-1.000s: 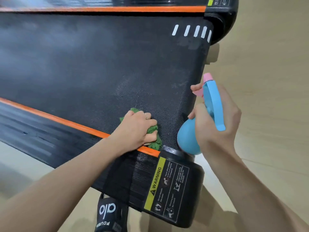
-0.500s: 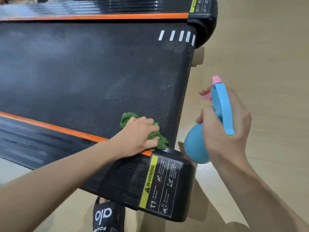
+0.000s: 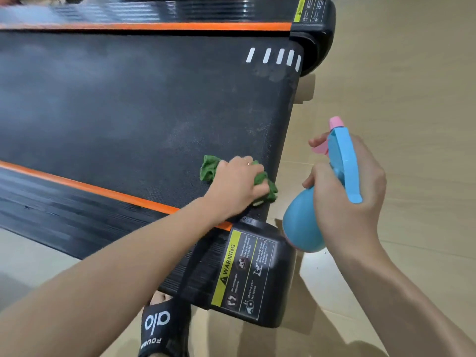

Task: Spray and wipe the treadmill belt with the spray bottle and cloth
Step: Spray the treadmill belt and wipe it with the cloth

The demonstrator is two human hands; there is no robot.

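The treadmill belt [image 3: 128, 104] fills the frame from 9 o'clock across to about 2 o'clock, a wide dark surface bounded by two orange stripes, one along the far rail [image 3: 154, 26] and one along the near rail [image 3: 90, 188]. At the belt's near right corner, close to 5 o'clock of centre, the left hand [image 3: 235, 185] is curled over one green cloth [image 3: 210, 167], fingers bunching it and pressing it flat to the belt; held that low and crumpled, it seems meant to scrub the edge strip where pale smudges show. Five white dashes [image 3: 279, 55] mark the belt end at 1 o'clock. Just below the cloth, one black end cap carries a yellow warning label [image 3: 229, 269]; a second label [image 3: 300, 9] sits on the far cap. At 6 o'clock one black sandal [image 3: 157, 328] shows on the floor [image 3: 412, 73]. To the right, at 4 o'clock and clear of the belt, the right hand [image 3: 347, 191] wraps the neck of one blue spray bottle [image 3: 304, 222], a finger resting on the pink trigger [image 3: 320, 148]; it hangs off to the side, likely parked ready for another spray while the wiping goes on
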